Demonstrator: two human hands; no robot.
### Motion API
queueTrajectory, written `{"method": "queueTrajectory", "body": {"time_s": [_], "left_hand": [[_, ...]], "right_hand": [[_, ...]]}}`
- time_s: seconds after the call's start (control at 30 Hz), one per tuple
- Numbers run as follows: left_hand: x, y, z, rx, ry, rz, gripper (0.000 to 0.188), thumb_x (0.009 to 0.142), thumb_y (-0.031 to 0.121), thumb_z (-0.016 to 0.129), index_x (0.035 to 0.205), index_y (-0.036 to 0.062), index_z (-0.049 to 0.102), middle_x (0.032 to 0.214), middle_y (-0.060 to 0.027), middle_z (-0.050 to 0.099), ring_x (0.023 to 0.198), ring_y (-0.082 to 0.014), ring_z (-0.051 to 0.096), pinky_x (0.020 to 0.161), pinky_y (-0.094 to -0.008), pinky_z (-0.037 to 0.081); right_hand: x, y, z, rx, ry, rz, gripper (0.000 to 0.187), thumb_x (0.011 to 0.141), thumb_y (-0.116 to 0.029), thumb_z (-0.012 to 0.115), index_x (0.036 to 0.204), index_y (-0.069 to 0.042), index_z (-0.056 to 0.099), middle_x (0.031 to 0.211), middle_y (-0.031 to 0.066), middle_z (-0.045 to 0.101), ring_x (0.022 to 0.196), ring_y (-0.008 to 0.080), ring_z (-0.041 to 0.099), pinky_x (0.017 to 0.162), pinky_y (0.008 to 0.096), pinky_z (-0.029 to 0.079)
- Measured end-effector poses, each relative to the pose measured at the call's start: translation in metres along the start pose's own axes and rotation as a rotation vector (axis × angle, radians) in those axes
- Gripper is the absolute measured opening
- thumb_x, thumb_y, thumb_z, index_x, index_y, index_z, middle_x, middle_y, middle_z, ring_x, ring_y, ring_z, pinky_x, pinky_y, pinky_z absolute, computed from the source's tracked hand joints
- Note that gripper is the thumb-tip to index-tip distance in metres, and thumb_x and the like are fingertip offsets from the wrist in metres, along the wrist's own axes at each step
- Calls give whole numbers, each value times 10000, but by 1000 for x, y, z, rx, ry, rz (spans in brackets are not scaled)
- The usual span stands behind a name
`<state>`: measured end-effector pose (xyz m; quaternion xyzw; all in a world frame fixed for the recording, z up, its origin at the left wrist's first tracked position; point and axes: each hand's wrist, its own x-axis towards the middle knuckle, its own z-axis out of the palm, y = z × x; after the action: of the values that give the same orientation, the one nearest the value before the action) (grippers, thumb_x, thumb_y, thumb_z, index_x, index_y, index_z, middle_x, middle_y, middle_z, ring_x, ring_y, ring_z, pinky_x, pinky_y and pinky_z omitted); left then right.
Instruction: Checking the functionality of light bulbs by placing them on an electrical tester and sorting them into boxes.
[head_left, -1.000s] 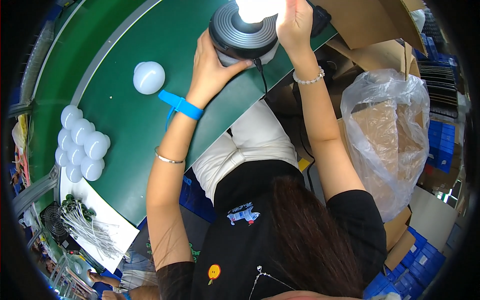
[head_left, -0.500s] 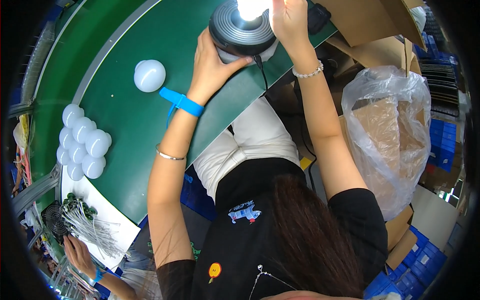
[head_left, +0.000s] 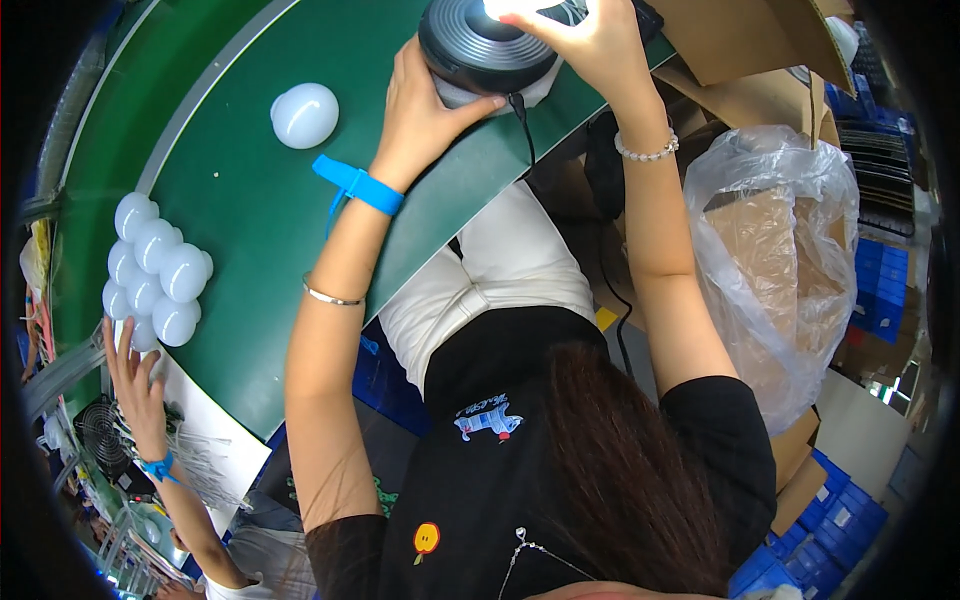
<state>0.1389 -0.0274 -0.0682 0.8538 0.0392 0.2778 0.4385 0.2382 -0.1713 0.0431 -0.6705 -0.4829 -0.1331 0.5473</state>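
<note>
My left hand (head_left: 425,112) curls round the side of a round black device (head_left: 478,55) with silver rings on top, its thumb along the near side. The device stands on a pale block, and a black cable (head_left: 525,125) runs from its front. At the upper edge, my right hand (head_left: 600,45) pinches a brightly lit bulb (head_left: 520,6) over the middle of the rings. Glare and the picture's edge hide most of the bulb. To the left of my left hand, a single white bulb (head_left: 305,116) lies on the green table (head_left: 250,230).
Several white bulbs (head_left: 157,245) sit clustered at the table's left, where a co-worker's hand (head_left: 140,385) reaches in. White wires (head_left: 205,465) lie on a white sheet beside a black fan (head_left: 100,435). To the right are a plastic-lined carton (head_left: 770,270) and blue bins (head_left: 835,520).
My right hand has shifted right and turned at the lit bulb, which shows less now. My left hand stays on the device. The co-worker's hand has moved from the wires up to the clustered bulbs.
</note>
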Motion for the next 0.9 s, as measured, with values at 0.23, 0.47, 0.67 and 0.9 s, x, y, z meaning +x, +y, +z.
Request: {"method": "queueTrajectory", "body": {"time_s": [0.23,0.47,0.67,0.9], "left_hand": [[2,4,3,-25,-16,-8,977,580,371,852,1324,-19,354,1261,-227,455,1180,-377,459,995,-419,379],[-1,0,0,-9,9,-2,979,580,372,853,1326,-19,352,1261,-225,455,1181,-379,458,993,-419,381],[1,2,0,-7,-5,0,977,583,362,852,1329,-17,347,1254,-222,458,1181,-379,455,991,-421,381],[2,4,2,-20,-15,4,977,586,358,852,1331,-17,343,1261,-225,454,1186,-381,450,996,-423,378]], "right_hand": [[-9,51,8,-244,22,-371,483,737,-153,765,1127,38,554,1063,181,588,992,304,570,875,381,452],[-3,19,11,-333,-57,-315,409,749,-139,742,1088,34,591,1051,186,609,971,331,580,863,396,459],[-9,55,14,48,-1,-232,347,779,-88,693,1076,54,582,1030,196,614,964,318,585,857,382,459],[-7,63,-18,-88,-31,-88,165,827,27,534,984,70,561,870,145,579,731,230,533,686,323,453]]}}
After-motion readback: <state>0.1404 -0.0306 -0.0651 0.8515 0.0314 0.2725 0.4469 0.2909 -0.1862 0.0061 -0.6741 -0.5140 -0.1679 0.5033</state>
